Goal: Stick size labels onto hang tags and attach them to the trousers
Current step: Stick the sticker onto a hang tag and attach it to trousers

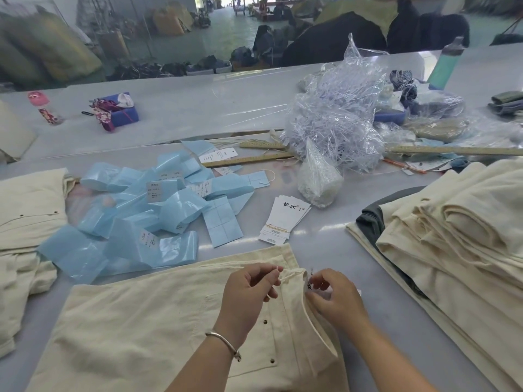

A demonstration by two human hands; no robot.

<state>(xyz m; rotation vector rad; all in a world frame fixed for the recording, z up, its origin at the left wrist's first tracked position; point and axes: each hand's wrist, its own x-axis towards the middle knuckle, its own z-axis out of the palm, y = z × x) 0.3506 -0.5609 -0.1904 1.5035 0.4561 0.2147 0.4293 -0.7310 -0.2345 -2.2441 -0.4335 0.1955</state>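
A long pale worktable (198,108) in a garment workshop runs across my view, with dark piles of cloth on the floor beyond it. On it lie a scatter of blue label backing strips (147,210), a small stack of white hang tags (284,219), two wooden rulers, a crumpled clear plastic bag (336,120), and a stack of folded cream trousers (452,222) at my right. Directly below me a cream pair of trousers (169,315) lies flat, waistband edge toward the far right. My left hand (249,287), with a silver bangle (223,342) at the wrist, pinches the tag's thin string (280,269) between thumb and forefinger, just above the waistband. My right hand (335,298) is curled around a hang tag (311,284), mostly hidden under the fingers, beside the folded waistband edge. The two hands sit close together, the string running between them from left hand toward the tag at right. I judge the looping is midway: the tag lies right of the string end, so the right hand is nearer to pass it through.
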